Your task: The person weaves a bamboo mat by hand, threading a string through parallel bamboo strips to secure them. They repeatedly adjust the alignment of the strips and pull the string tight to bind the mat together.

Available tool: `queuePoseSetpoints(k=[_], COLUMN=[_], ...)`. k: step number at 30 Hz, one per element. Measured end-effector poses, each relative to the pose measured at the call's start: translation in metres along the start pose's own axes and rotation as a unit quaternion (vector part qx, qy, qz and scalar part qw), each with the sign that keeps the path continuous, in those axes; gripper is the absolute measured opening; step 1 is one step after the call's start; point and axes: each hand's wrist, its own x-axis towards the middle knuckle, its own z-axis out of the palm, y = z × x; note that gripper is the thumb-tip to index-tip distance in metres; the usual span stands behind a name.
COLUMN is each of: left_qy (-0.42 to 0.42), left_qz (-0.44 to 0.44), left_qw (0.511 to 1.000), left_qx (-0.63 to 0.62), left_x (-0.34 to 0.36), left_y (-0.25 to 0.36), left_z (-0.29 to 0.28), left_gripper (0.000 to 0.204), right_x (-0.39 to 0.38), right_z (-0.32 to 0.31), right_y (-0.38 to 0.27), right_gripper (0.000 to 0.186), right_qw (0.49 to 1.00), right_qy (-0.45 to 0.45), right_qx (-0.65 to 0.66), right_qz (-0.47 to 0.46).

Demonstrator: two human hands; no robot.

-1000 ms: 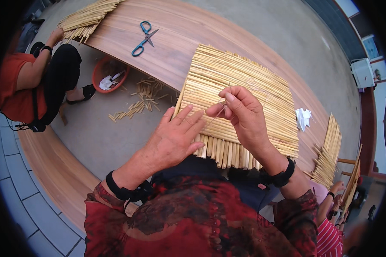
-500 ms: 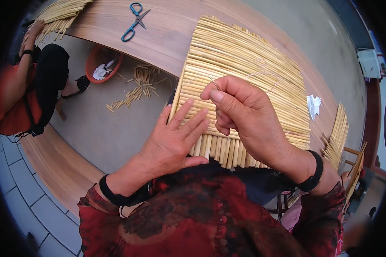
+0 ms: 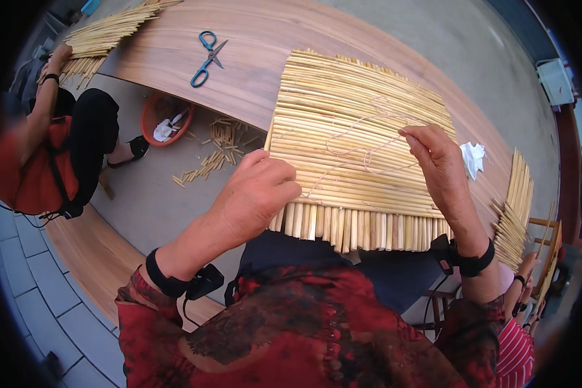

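A mat of yellow reed stalks [image 3: 362, 116] lies in front of me, its near edge showing a row of short upright stalk ends. My left hand [image 3: 262, 187] is closed round the mat's left edge near the front corner. Above the mat's right part, my right hand [image 3: 436, 158] is pinched, thumb against forefinger. A thin pale thread [image 3: 330, 145] lies in loose loops over the stalks and runs up to those fingertips. The needle, seen in that pinch a moment before, is too fine to make out now.
Teal-handled scissors [image 3: 208, 59] lie on the wooden table [image 3: 252, 39]. White crumpled paper [image 3: 473, 158] and a reed bundle [image 3: 514, 207] are to the right. Cut stalk pieces [image 3: 223, 139] and an orange basin [image 3: 150, 123] are on the floor. Another person [image 3: 45, 142] handles reeds at left.
My right hand has moved right, drawing the thread out in wider loops. My left hand has gone from lying spread on the mat to closing on its left edge.
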Motion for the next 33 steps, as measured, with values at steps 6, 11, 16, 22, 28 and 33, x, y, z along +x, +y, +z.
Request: queuePoseSetpoints(k=[6, 11, 16, 22, 28, 33], left_qy=[-0.083, -0.135, -0.164, -0.102, -0.031, -0.007], left_qz=[0.099, 0.161, 0.2, 0.189, 0.176, 0.176], left_qw=[0.991, 0.972, 0.96, 0.974, 0.983, 0.984], left_qx=[0.043, 0.104, 0.106, 0.066, 0.048, 0.036], left_x=[0.031, 0.039, 0.048, 0.041, 0.032, 0.029], left_y=[0.006, 0.007, 0.007, -0.006, -0.013, -0.016], left_z=[-0.007, -0.01, -0.011, 0.004, 0.011, 0.012], left_gripper=[0.005, 0.003, 0.007, 0.011, 0.017, 0.018], right_x=[-0.04, -0.042, -0.039, -0.038, -0.029, -0.027], right_z=[0.001, 0.007, 0.018, 0.039, 0.057, 0.072], right_y=[-0.022, -0.028, -0.029, -0.022, -0.033, -0.037], right_gripper=[0.017, 0.018, 0.013, 0.013, 0.018, 0.013], right_qw=[0.972, 0.94, 0.942, 0.977, 0.958, 0.961], right_qy=[-0.132, -0.249, -0.267, -0.166, -0.109, -0.1], right_qx=[0.158, 0.196, 0.175, 0.037, -0.093, -0.072], right_qz=[0.113, 0.128, 0.106, -0.131, -0.247, -0.247])
